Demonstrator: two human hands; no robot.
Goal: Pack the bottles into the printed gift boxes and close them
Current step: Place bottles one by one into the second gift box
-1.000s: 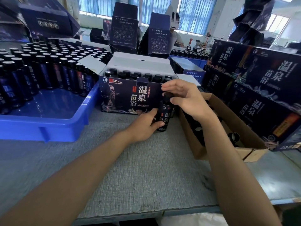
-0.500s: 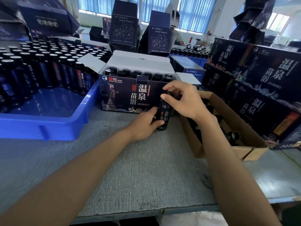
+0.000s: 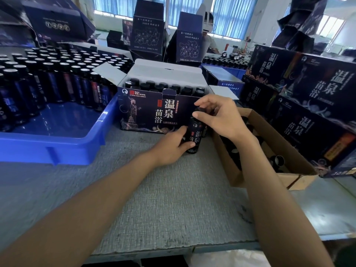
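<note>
Grey table (image 3: 173, 199): left hand (image 3: 169, 149), right hand (image 3: 221, 118) grip bottle (image 3: 196, 135).

Daylight floods in through blue-blinded windows (image 3: 233, 14) far beyond the hands, burning to white above and right of the right hand (image 3: 221, 118). Caps on the bottles (image 3: 57, 62) left of the left hand (image 3: 169, 149) glint, and the tray (image 3: 63, 151) under them carries a soft sheen. The bottle (image 3: 194, 135) held in both hands reads sharp. Boxes (image 3: 317, 97) right of the right hand bow with wide-angle distortion. Shadows fall faint on the table (image 3: 173, 199).
</note>
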